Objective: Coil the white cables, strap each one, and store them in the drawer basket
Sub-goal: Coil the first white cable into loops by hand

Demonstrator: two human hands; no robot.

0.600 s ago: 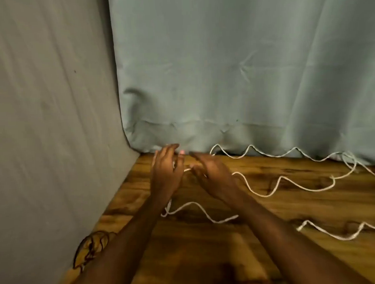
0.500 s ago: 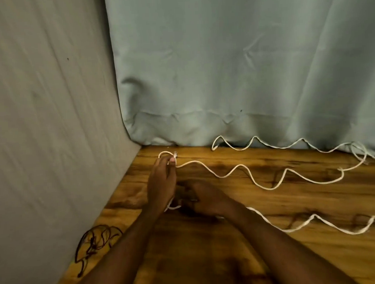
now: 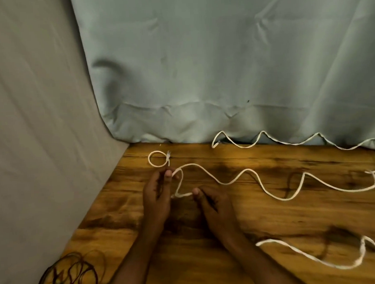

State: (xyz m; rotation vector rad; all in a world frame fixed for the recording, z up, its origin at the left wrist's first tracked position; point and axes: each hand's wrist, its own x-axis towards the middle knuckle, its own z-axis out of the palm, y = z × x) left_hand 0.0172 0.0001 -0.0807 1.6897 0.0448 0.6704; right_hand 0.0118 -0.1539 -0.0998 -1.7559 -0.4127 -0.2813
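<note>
Here we are at the back corner of the glossy, dark-grained wooden tabletop [image 3: 261, 220], and the left hand [image 3: 155, 199] pinches the thin white cord-like cable [image 3: 244, 178] between thumb and fingertips, right where it bends. The right hand [image 3: 215, 207] pinches the same cable a little lower, thumb tip on the strand, so a short slack stretch sags between the two hands. Just beyond the left hand sits one small loop at the cable's plug end [image 3: 159, 158], lying flat on the wood.

Now the risks. That loop looks tiny and loose; if the next wrap is pulled hard, I'd say it springs open or drags toward the hands. The rest of the cable snakes off to the right in waves, and a second white cable [image 3: 274, 141] lies along the foot of the pale blue-grey curtain [image 3: 200, 66] nearby. Hauling in slack quickly could tangle the two where they meet at the far right. Another white run [image 3: 316, 256] lies near the right forearm, easy to snag.

A tangle of thin dark wire [image 3: 76, 275] sits at the left edge. No strap or drawer basket is in view.
</note>
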